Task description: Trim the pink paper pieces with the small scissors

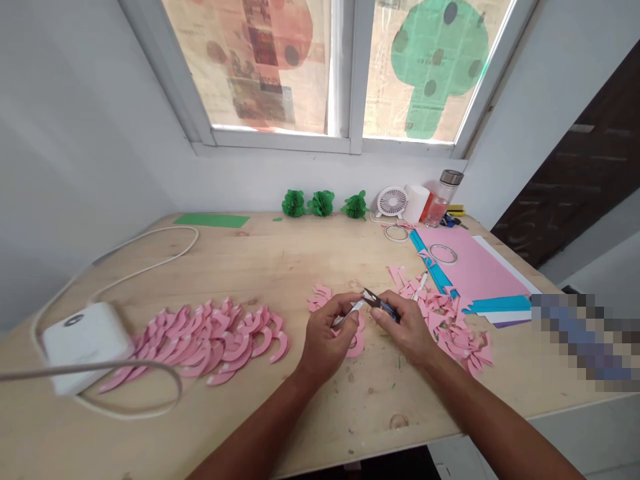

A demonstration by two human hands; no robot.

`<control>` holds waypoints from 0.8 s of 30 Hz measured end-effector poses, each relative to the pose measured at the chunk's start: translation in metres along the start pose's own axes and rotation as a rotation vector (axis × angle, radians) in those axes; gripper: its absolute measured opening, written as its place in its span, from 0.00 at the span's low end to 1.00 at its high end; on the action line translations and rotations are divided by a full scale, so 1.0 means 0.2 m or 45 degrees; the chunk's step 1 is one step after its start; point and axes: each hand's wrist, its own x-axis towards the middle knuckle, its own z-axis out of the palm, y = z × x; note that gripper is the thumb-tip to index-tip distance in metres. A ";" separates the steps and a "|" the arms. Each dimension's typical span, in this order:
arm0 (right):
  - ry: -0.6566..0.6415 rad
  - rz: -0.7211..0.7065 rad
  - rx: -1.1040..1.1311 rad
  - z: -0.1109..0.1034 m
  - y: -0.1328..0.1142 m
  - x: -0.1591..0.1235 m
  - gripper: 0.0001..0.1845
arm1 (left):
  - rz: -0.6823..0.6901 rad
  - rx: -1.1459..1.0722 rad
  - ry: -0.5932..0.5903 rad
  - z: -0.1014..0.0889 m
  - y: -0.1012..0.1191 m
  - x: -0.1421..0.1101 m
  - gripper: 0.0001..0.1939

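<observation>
Hold steady, keeping skin clear.
Your left hand pinches a white piece; your right hand grips a dark-bladed tool, perhaps scissors.

A wooden table bears curved pink strips, pink scraps, stacked coloured sheets and green paper ornaments.

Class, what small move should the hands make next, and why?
Probably the right hand should work its dark-tipped tool against the pale strip pinched in the left hand: the tip sits right beside the strip, and several pink curved pieces on the table bear small pale patches.
</observation>
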 end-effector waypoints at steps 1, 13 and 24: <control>0.003 0.001 -0.003 0.00 0.00 0.00 0.16 | -0.002 -0.009 0.000 0.00 0.00 0.00 0.14; -0.019 -0.011 -0.019 0.00 0.00 0.00 0.16 | -0.005 -0.002 0.012 0.01 -0.01 0.00 0.12; -0.002 -0.010 -0.019 0.00 0.00 0.00 0.16 | -0.014 -0.015 0.003 0.01 0.00 0.00 0.13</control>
